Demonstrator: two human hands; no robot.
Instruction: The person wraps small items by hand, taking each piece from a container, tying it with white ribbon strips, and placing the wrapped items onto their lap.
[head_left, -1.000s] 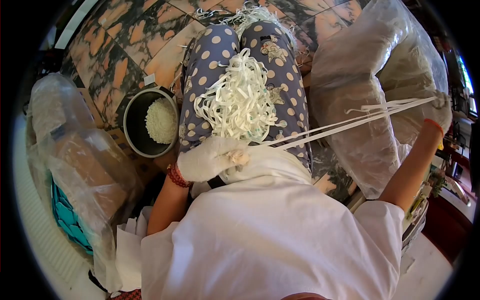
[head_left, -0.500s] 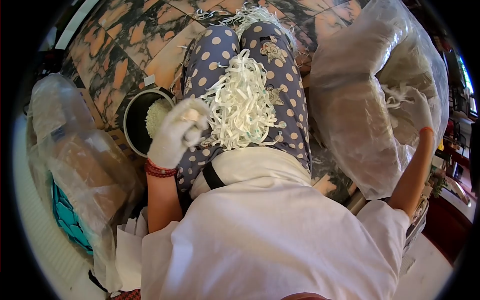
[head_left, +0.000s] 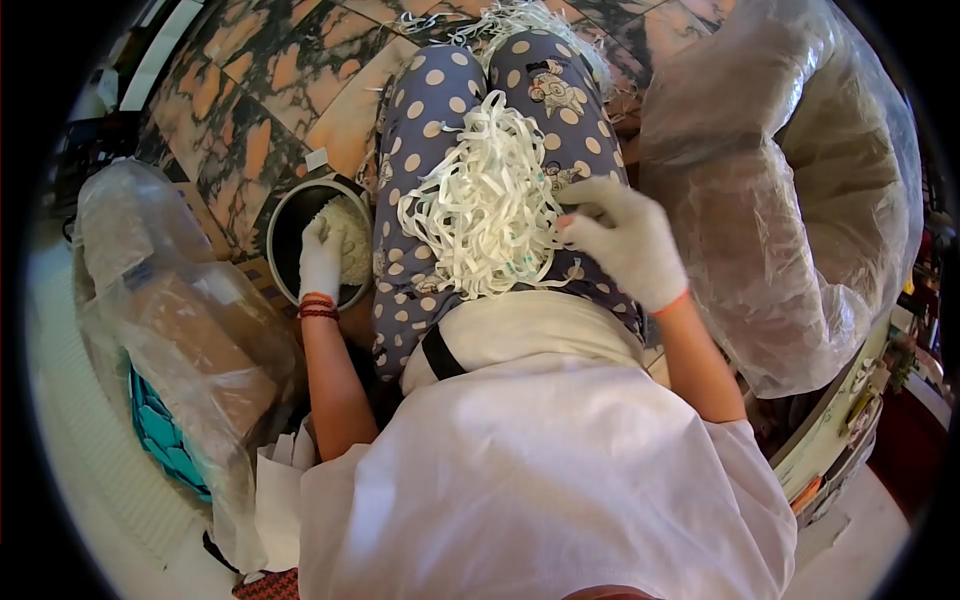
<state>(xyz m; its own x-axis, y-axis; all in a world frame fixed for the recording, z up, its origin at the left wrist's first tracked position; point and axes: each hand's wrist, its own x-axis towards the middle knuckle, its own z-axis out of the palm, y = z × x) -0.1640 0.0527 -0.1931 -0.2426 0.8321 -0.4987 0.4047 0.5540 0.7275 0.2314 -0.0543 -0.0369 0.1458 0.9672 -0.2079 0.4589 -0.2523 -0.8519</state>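
A tangled heap of white strips (head_left: 485, 200) lies on my lap, over dark dotted trousers. My left hand (head_left: 321, 255), in a white glove with red beads at the wrist, reaches down into a round dark pot (head_left: 287, 215) at its left side. Small white pieces (head_left: 354, 240) fill part of the pot beside the fingers; whether the fingertips hold any is hidden. At the right edge of the heap is my gloved right hand (head_left: 625, 235), its fingers apart, thumb and forefinger near the strips.
A large clear plastic bag (head_left: 730, 190) stands open at the right. Another plastic bag (head_left: 185, 330) lies over brown cardboard at the left, with teal pieces (head_left: 165, 440) below it. More white strips (head_left: 535, 20) lie on the tiled floor beyond my knees.
My left hand has moved from my waist to the pot. My right hand carried strips to the right bag, let them go there, and has come back to the heap.
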